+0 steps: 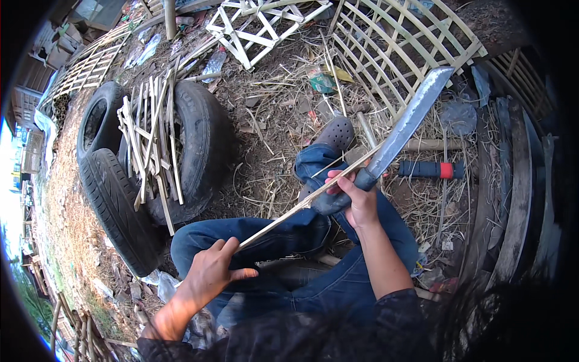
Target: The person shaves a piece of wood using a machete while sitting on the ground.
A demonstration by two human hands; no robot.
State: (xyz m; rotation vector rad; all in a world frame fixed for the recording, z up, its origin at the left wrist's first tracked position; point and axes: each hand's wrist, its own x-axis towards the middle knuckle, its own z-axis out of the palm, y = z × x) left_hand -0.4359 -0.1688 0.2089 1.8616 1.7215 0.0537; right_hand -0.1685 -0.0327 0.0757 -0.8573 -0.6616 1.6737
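My left hand (212, 269) is closed round the lower end of a thin bamboo strip (274, 224), its thumb sticking out to the right. The strip slants up to the right across my lap and passes my right hand (360, 202). That hand is wrapped round the dark handle (330, 204) of a machete, with the strip lying against its fingers. The long grey blade (410, 123) points up and to the right, away from me. Part of the handle is hidden by my fingers.
Several old tyres (202, 142) lie at the left, with split bamboo pieces (151, 133) heaped on them. Woven bamboo lattices (398, 36) lie at the far side. A black and red cylinder (431, 169) rests on shavings at the right, beside long wooden planks (515, 193).
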